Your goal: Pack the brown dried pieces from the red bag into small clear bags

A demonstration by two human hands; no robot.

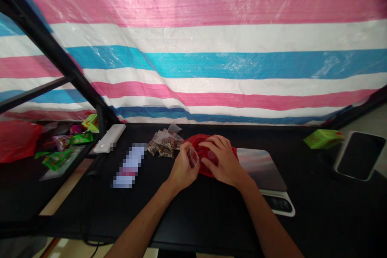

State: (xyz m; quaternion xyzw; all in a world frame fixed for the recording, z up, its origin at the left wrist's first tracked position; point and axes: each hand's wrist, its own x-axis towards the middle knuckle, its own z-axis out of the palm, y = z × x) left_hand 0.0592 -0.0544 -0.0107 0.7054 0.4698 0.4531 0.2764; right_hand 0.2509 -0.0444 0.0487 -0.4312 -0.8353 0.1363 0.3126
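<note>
While the left hand [184,166] grips a clear plastic bag [192,157], the right hand [223,162] covers a red plastic bag [195,140]

As both hands meet at the middle of the black tabletop [205,213], the red plastic bag lies beneath them, nearer the far edge than the near one. It sits just left of the digital scale [261,167]; whether it overlaps the weighing plate is hidden.

Left hand: closed on the clear plastic bag, thumb and fingers curled about the film, presumably so that it does not slip. Right hand: back upward, fingers bent and spread across the red plastic bag, seemingly to control its loose folds; whether the fingertips pinch anything cannot be determined.

Forearms: both enter over the near edge and converge, the left slanting rightward, the right leftward.

Clear packets with brown contents [163,143] are heaped left of the red plastic bag, toward the far edge, a position judged convenient to the left hand. A green box [322,140] and an upright phone-like device [359,156] stand well apart, toward the far right corner
</note>
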